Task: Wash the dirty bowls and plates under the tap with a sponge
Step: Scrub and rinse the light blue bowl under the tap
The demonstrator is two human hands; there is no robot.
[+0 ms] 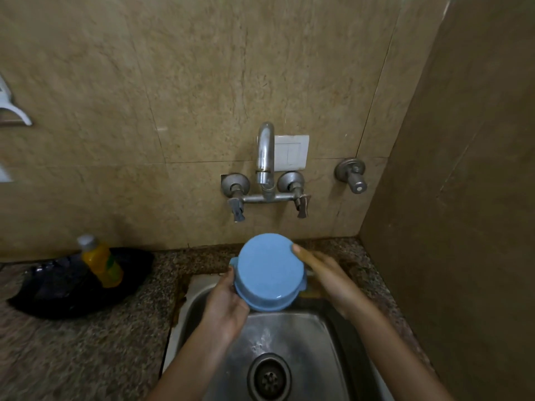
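A light blue bowl (pixel 267 270) with small side handles is held over the back of the steel sink (pixel 289 337), its underside turned toward me. My left hand (pixel 224 306) grips its lower left rim. My right hand (pixel 324 273) lies against the bowl's right side with straight fingers; whether it holds a sponge is hidden. The steel tap (pixel 265 157) rises from the wall above the bowl, and no water stream shows.
A yellow bottle (pixel 101 263) leans on a dark plastic bag (pixel 72 285) on the speckled counter at left. Two tap handles (pixel 301 204) and a separate wall valve (pixel 351 173) stick out of the tiled wall. The drain (pixel 269 377) sits low in the sink. A brown side wall closes the right.
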